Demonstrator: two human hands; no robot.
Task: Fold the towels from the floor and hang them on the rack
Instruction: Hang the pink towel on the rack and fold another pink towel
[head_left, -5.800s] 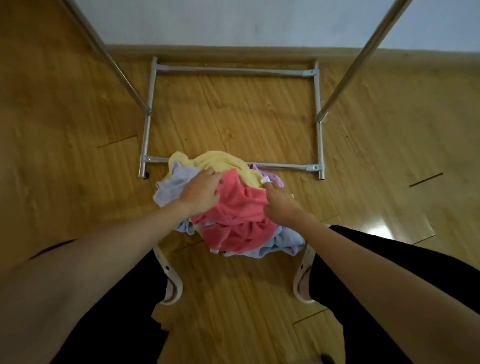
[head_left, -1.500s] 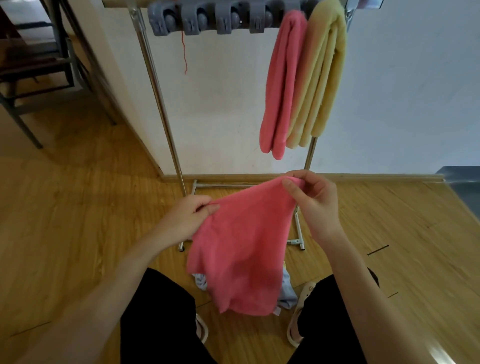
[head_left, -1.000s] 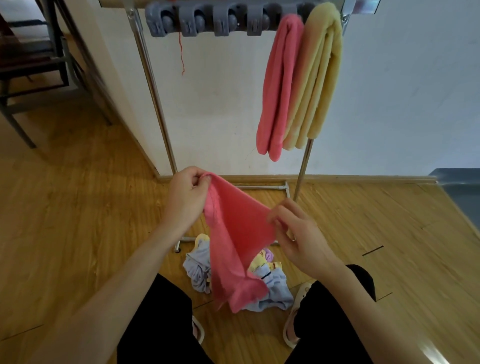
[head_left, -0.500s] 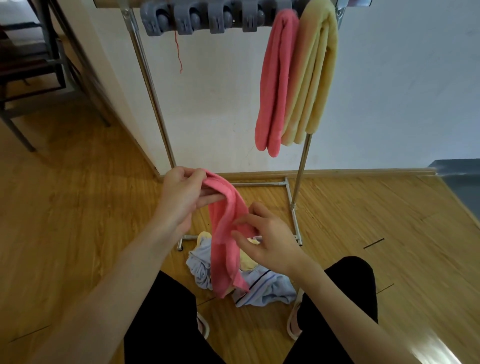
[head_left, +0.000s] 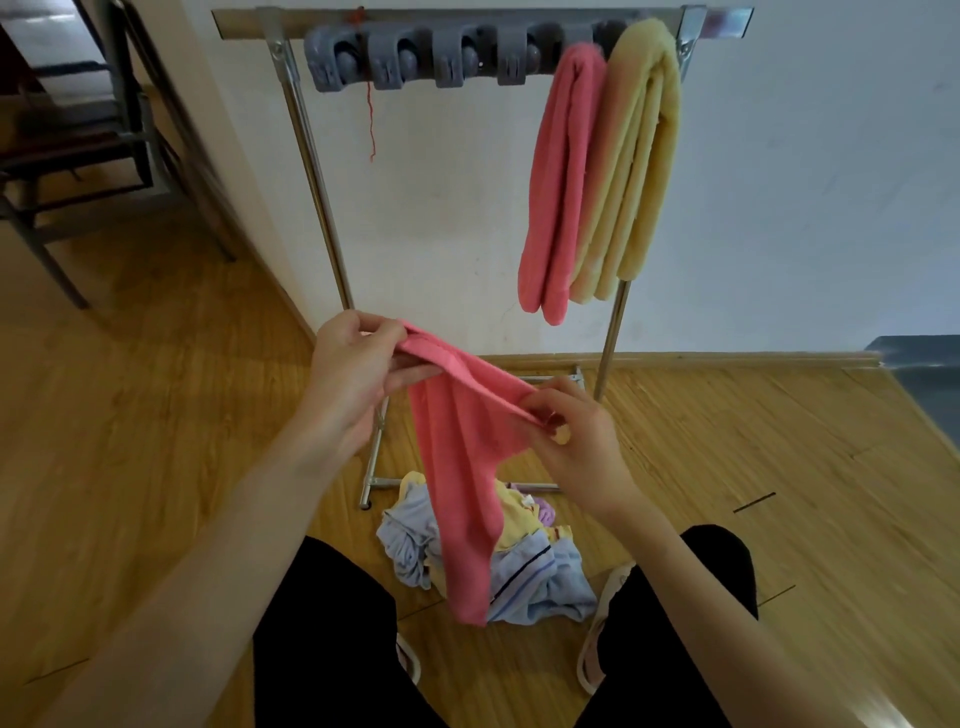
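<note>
A wooden floor (head_left: 156, 415) is running up to a white wall (head_left: 779, 182), and in front of this wall a metal rack (head_left: 311, 171) is standing, with a row of grey clips (head_left: 415, 60) on its top bar. A person is standing before it and looking down at the work. The left hand (head_left: 358, 379) is pinching one end of a pink towel (head_left: 462, 478) between thumb and curled fingers, and the right hand (head_left: 576, 441) is pinching the other end of the same top edge, a little lower and nearer to the body. The towel is hanging down between the two hands in a long narrow fall, in the air above the floor, and its lower end is reaching in front of the pile. It is looking to me as if it is already doubled along its length, but I cannot tell how many layers there are. On the right part of the top bar a folded pink towel (head_left: 563, 182) and a folded yellow towel (head_left: 634, 166) are already hanging, touching each other. On the floor, between the rack's base and the person's feet, a pile of towels (head_left: 535, 571) is waiting, pale blue, yellow and some purple. So I am judging that two towels are done, one is in hand, and several remain.
</note>
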